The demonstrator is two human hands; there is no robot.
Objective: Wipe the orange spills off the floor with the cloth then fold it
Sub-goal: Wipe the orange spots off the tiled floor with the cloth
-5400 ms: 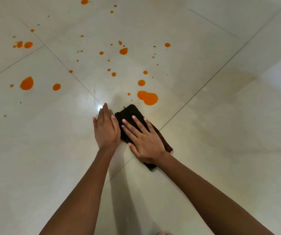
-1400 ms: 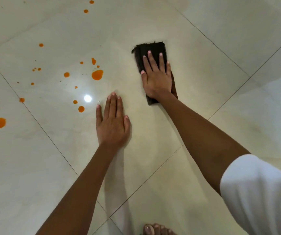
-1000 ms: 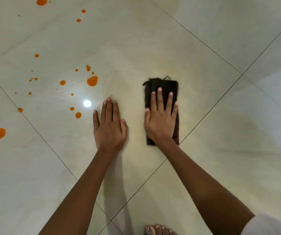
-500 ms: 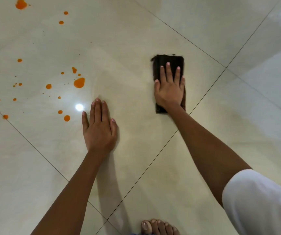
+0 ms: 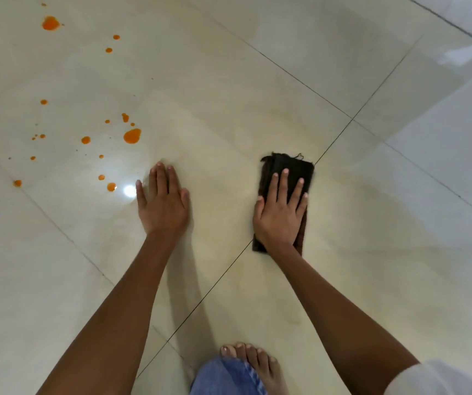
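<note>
We see the right hand [image 5: 280, 212] forming no closed grip: fingers straight and spread, palm pressing the folded dark cloth [image 5: 291, 166] flat on the tiled floor [image 5: 257, 81]. The left hand [image 5: 163, 206] lies flat on the floor, bracing. The orange spills [image 5: 132, 136] sit well to the left, unwiped. We judge the cloth should slide there under even pressure, sweeping drops inward.

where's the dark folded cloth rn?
Head view, right of centre: the dark folded cloth lies flat on the pale tiled floor under the right hand, across a grout line, away from the orange spills.
</note>
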